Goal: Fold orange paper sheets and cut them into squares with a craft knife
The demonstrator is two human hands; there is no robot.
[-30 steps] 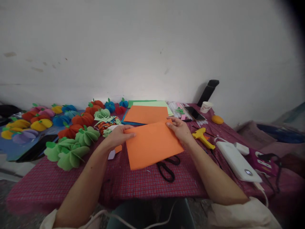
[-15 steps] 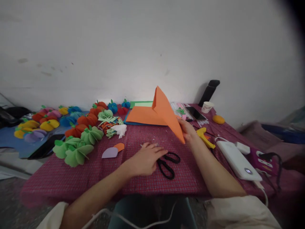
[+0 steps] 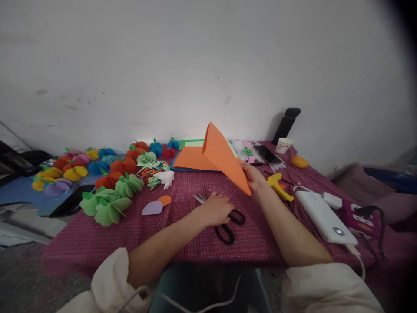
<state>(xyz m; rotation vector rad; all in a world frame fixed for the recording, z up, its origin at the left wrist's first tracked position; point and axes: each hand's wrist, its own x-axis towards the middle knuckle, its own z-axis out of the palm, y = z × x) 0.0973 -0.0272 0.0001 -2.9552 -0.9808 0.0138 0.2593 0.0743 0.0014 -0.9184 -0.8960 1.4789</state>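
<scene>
My right hand (image 3: 254,177) grips the lower right part of a folded sheet of orange paper (image 3: 224,156), which is raised at a slant above the table. Under it lies a flat stack of orange paper (image 3: 192,158). My left hand (image 3: 217,208) is closed over the middle of a pair of black-handled scissors (image 3: 226,234). The blade tips show beyond the fingers, pointing to the far left, and the palm hides the pivot. Left of that hand, a lilac paper piece (image 3: 152,208) and a small orange paper piece (image 3: 165,200) lie together.
Several paper pumpkins (image 3: 123,166) crowd the left side, with paper scraps (image 3: 153,174) beside them. To the right are a yellow glue gun (image 3: 276,186), a white power bank (image 3: 325,217), a purple power strip (image 3: 362,221), a phone (image 3: 267,154) and a paper cup (image 3: 284,145).
My left hand has slid right over the scissors, its fingers curling in and uncovering the blades. The folded orange paper has tipped slightly left and down in my right hand.
</scene>
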